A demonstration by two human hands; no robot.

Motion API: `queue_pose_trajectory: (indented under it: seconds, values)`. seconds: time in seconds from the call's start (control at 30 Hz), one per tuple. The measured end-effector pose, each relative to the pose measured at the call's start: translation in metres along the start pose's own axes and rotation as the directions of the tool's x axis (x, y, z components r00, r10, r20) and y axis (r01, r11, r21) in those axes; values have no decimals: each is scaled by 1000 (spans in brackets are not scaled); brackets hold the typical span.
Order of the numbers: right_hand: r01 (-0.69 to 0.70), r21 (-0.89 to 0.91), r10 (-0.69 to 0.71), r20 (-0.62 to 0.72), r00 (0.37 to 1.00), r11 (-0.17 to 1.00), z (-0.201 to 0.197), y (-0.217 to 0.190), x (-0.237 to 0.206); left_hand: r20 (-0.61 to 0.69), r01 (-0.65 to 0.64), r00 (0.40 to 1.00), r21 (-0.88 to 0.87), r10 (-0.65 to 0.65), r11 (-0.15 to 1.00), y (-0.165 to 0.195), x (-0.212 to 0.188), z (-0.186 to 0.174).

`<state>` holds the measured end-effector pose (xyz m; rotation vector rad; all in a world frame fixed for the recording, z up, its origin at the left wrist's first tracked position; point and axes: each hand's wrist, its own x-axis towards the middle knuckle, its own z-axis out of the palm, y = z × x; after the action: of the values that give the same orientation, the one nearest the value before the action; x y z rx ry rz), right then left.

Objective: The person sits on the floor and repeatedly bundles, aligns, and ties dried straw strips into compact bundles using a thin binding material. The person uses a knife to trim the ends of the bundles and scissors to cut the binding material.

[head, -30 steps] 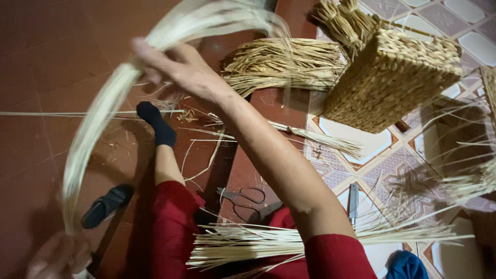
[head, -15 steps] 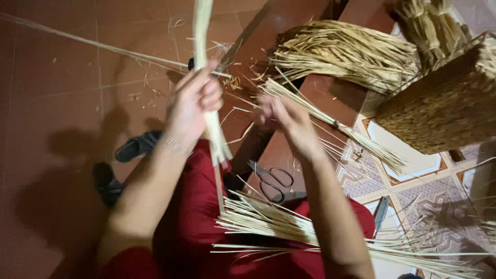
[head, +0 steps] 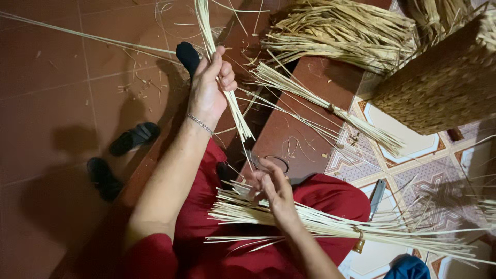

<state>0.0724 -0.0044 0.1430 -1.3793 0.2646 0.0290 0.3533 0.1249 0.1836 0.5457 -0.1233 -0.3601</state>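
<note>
Head view, looking straight down: the left hand (head: 209,90) is up over the red tiled floor (head: 57,103), fingers clenched around a slim bunch of pale straw strands (head: 223,88) that runs up past the top edge and tapers down to loose tips just below the fist. The right hand (head: 271,188) is low over the lap, fingers curled and pinching at the near end of a flat sheaf of straw (head: 330,222) lying across the red trousers (head: 330,199) and fanning away to the right edge. Just above that hand, dark scissors (head: 268,161) lie on the floor. A black-socked foot (head: 188,56) pokes out beside the raised fist. Two dark sandals (head: 121,155) sit well apart on the left. A tied bundle (head: 336,111) stretches across the middle, a bigger straw heap (head: 341,28) lies at the top, and a woven basket (head: 444,77) fills the top right corner over the patterned tiles (head: 408,170)
</note>
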Motion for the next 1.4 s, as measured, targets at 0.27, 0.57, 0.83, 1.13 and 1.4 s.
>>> queue_pose_trajectory:
  seconds: [0.27, 0.57, 0.83, 1.13, 1.4]
  values:
    - [288, 432, -131, -358, 924, 854, 25, 17, 14, -8, 19, 1000, -72, -19, 997, -45, -2, 4]
    - [418, 379, -189, -511, 838, 826, 19, -12, 67, -65, 21, 998, -23, -22, 1000, -87, -34, 8]
    - [254, 557, 40, -462, 886, 791, 13, -25, 74, -82, -13, 997, -30, 11, 999, -90, -48, 21]
    - [205, 752, 133, -363, 922, 627, 17, -25, 91, -54, 5, 998, -72, -8, 997, -100, -74, 40]
    - [271, 772, 91, -389, 917, 575, 15, -27, 106, -4, 8, 1000, -72, -8, 997, -90, -91, 56]
